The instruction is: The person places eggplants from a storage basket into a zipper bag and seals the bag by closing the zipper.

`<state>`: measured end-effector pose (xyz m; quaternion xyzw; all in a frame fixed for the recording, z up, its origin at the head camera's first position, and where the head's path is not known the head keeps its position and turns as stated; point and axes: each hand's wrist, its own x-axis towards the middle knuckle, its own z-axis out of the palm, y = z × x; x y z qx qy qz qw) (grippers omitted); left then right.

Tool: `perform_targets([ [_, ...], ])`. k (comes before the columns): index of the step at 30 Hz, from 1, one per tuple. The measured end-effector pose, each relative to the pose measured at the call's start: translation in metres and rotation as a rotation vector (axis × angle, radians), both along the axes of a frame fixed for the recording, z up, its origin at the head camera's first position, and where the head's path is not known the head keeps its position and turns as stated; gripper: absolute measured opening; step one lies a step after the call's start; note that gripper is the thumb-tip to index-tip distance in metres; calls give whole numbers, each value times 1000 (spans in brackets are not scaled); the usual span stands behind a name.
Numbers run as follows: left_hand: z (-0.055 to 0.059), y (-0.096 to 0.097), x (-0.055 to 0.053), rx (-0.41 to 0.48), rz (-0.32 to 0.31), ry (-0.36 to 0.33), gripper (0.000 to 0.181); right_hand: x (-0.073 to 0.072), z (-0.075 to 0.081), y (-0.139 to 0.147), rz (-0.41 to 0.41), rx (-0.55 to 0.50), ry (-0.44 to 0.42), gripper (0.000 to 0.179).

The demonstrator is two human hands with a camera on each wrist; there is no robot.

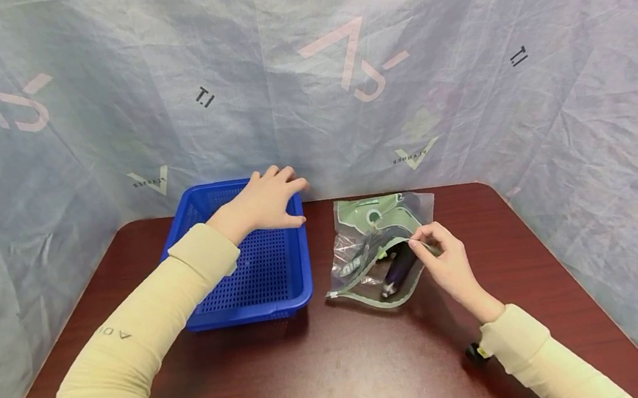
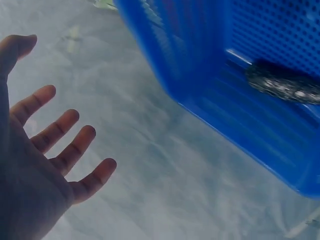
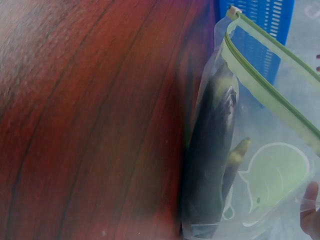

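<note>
Spread fingers and thumb show on my left hand, which is over the right rim of the blue plastic basket. In the left wrist view that hand holds nothing, and a dark, bumpy, elongated thing lies inside the basket, hidden by the arm in the head view. My right hand pinches the mouth edge of a clear zip bag with green print. The bag's mouth gapes toward me. Inside it lies a dark purple eggplant, beside a smaller dark piece with a pale tip.
Basket and bag stand side by side toward the back of a dark red wooden table. A grey printed cloth hangs behind and along both sides. Near the right cuff is a small black object.
</note>
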<state>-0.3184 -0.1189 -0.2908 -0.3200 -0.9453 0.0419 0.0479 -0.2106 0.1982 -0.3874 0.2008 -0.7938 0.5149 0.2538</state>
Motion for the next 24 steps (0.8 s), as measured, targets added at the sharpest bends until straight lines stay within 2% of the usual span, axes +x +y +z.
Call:
perform_targets([
  [5,-9,-16,-13,49,48,-40,62,0,0,-1,-1,-2,0,5],
  [13,-34,-40,-31,123,141,-91,60,0,0,-1,-4,-1,-8,5],
  [19,-52,-55,-41,174,226,-111,58,0,0,-1,1,-9,-11,5],
  [24,-65,-62,-44,190,298,-141,61,0,-2,-2,-2,-8,-17,5],
])
